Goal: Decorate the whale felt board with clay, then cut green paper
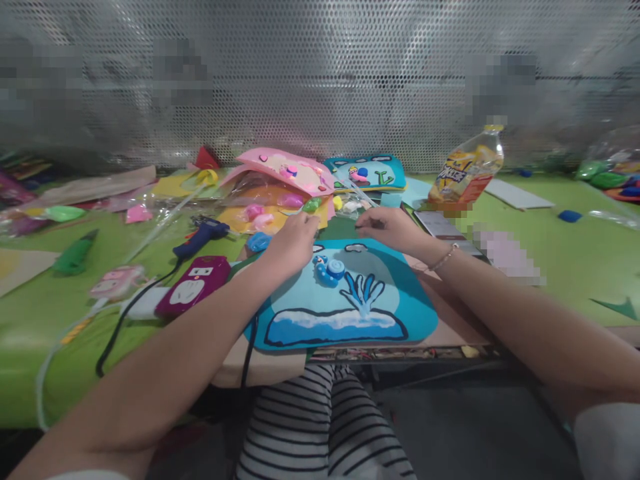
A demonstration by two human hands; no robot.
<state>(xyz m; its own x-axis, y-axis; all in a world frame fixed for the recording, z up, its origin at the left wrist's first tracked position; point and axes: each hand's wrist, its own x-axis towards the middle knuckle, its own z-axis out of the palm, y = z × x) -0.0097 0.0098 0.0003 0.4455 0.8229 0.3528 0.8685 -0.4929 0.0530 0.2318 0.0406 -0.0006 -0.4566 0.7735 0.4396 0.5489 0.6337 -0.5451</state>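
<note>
A blue picture card (420,313) lies flat in front of me, with a blue clay snail (330,268), a splash-shaped plant (364,293) and a dark-outlined strip of water (335,328) on it. Over the card's upper left edge is my left hand (299,239), fingers curled together, close to a small green packet of clay (313,205). My right hand (390,228) hovers beyond the upper right edge, its fingertips bent inward in a pinch. Whatever either hand holds is too small or hidden to make out. A blue clay lump (259,241) sits left of my left wrist.
Behind the card stand a pink decorated card (285,168) and a second blue one (367,172). A glue gun (203,239), a purple power bank (194,285) and cables crowd the left. A plastic bottle (467,170) stands back right, before a perforated metal panel (320,80).
</note>
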